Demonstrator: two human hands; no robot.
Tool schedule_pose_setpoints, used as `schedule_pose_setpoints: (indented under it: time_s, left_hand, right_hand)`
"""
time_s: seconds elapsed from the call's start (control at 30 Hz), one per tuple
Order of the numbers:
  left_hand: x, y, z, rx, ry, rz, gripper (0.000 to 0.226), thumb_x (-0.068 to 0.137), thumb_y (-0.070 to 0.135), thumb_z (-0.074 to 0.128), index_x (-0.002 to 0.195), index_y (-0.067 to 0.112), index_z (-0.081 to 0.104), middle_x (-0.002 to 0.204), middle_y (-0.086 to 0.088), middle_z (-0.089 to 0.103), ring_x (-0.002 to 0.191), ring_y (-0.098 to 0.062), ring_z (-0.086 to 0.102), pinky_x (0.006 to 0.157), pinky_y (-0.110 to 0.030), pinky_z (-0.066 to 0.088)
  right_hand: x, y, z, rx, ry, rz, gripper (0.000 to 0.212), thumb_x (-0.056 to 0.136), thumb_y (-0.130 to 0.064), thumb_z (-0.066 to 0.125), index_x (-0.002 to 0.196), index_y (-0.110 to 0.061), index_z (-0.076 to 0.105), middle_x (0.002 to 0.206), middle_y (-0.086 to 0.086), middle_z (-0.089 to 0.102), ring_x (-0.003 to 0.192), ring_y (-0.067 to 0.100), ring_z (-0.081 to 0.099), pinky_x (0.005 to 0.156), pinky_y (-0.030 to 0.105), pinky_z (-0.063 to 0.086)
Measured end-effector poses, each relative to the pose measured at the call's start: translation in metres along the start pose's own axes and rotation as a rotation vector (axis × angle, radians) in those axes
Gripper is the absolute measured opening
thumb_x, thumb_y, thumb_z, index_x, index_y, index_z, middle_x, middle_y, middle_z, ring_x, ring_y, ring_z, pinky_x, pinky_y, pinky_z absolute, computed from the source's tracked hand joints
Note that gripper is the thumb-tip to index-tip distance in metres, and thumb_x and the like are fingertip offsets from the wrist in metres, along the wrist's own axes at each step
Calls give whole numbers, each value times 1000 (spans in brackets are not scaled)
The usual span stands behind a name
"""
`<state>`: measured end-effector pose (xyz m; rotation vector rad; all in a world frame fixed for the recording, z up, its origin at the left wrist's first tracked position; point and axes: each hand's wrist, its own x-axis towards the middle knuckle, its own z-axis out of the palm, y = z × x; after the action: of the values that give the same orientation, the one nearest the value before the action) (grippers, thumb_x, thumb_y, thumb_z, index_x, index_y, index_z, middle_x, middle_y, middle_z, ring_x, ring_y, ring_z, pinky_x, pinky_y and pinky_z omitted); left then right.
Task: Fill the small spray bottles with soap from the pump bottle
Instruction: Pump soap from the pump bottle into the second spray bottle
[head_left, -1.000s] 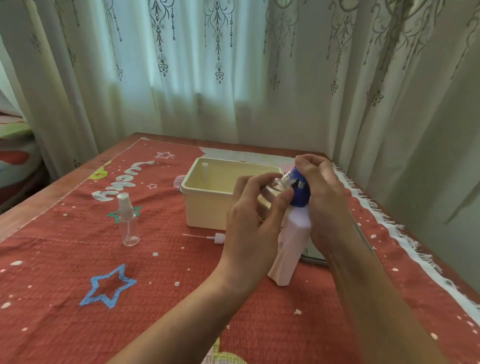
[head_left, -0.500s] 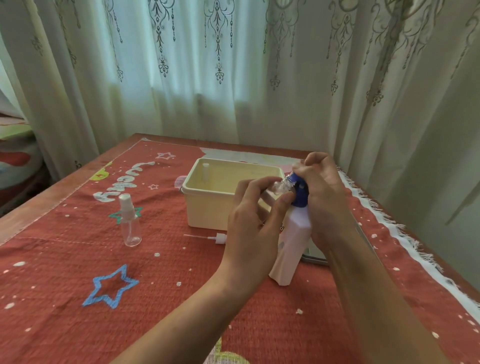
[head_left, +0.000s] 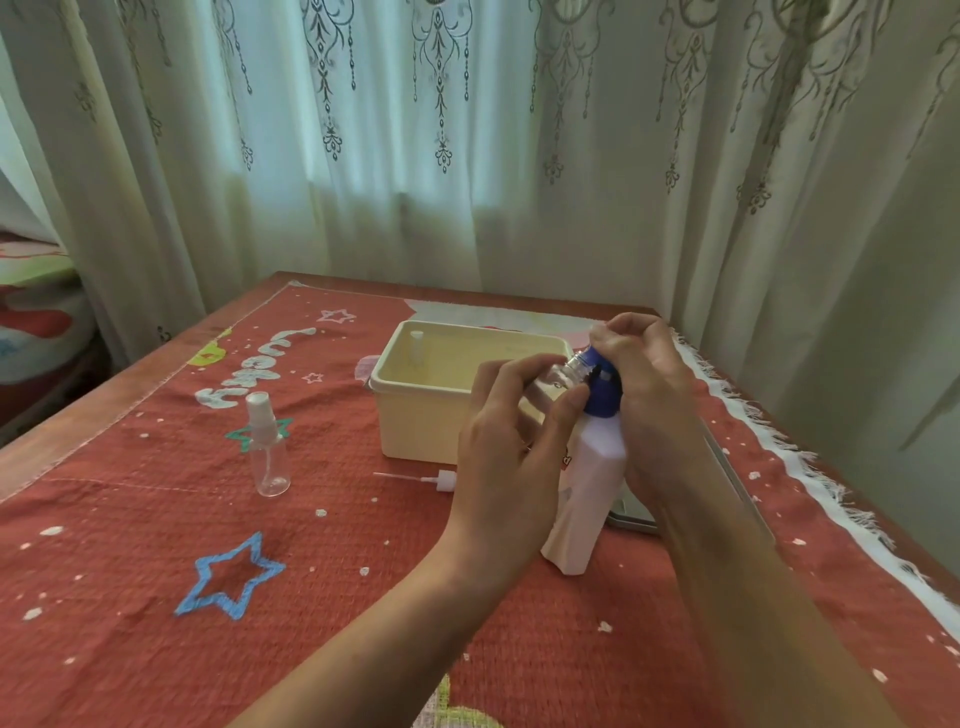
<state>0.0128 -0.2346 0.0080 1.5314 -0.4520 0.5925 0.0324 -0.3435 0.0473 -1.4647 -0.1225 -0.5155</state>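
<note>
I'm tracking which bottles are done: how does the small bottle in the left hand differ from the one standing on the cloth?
The held bottle is tilted, its open neck at the pump bottle nozzle; the standing bottle is upright, untouched. The held bottle has no spray top; the standing bottle wears its white one. Both are small, clear plastic.

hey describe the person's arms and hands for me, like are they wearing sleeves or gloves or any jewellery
Both forearms are bare up to the bottom edge of the view, with no sleeves showing. The left hand and right hand wear no gloves. No ring, watch or bracelet shows on the sides visible. Nails look short and unpainted where they can be seen.
</note>
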Motion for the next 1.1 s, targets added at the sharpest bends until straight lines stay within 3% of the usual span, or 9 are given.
schedule_pose_setpoints:
  time_s: [0.1, 0.27, 0.4, 0.5, 0.7, 0.87, 1.1]
  left_hand:
    - [2, 2, 1, 10, 12, 21, 23, 97, 22, 64, 119, 15, 63, 109, 4, 58, 93, -4, 59, 73, -11, 48]
    - [0, -2, 1, 23, -1, 6, 25, 97, 25, 63, 120, 16, 63, 110, 5, 58, 95, -4, 58, 73, -10, 48]
    - [1, 0, 0, 24, 10, 10, 24, 97, 23, 63, 120, 16, 63, 109, 6, 58, 96, -3, 58, 73, -10, 47]
    - [1, 1, 1, 14, 8, 21, 24, 97, 22, 63, 120, 16, 63, 109, 6, 58, 95, -3, 59, 74, -10, 48]
    - [-2, -2, 0, 22, 3, -3, 23, 97, 24, 63, 118, 17, 64, 107, 4, 58, 93, -6, 58, 73, -9, 46]
    - [0, 1, 1, 6, 16, 16, 23, 97, 23, 63, 118, 16, 64, 108, 5, 58, 94, -5, 58, 74, -10, 47]
    - [-3, -3, 4, 7, 5, -9, 24, 98, 27, 62, 120, 18, 63, 108, 7, 58, 96, -5, 59, 76, -12, 49]
  right_hand:
    - [-2, -1, 0, 25, -18, 19, 14, 96, -29, 56, 105, -19, 53, 64, -22, 63, 62, -3, 62, 60, 17, 53]
    - [1, 0, 0, 1, 4, 16, 8, 96, -18, 57, 100, -17, 50, 61, -22, 61, 59, -4, 58, 59, 18, 52]
    - [0, 0, 0, -3, 5, 24, 12, 96, -21, 57, 105, -14, 51, 59, -23, 62, 58, -5, 60, 57, 14, 52]
    - [-1, -2, 0, 14, -8, 46, 22, 96, -32, 58, 109, -16, 54, 66, -20, 64, 62, -3, 63, 61, 17, 53]
    - [-1, -2, 2, 12, 36, 57, 10, 94, -16, 59, 98, -15, 51, 72, -8, 60, 56, -2, 59, 55, 17, 50]
    - [-3, -2, 2, -11, 36, 66, 15, 94, -27, 60, 104, -16, 57, 81, -7, 63, 62, -3, 63, 58, 15, 52]
    - [-1, -3, 1, -13, 22, 60, 6, 96, -17, 56, 101, -15, 54, 62, -18, 64, 57, -5, 61, 56, 13, 51]
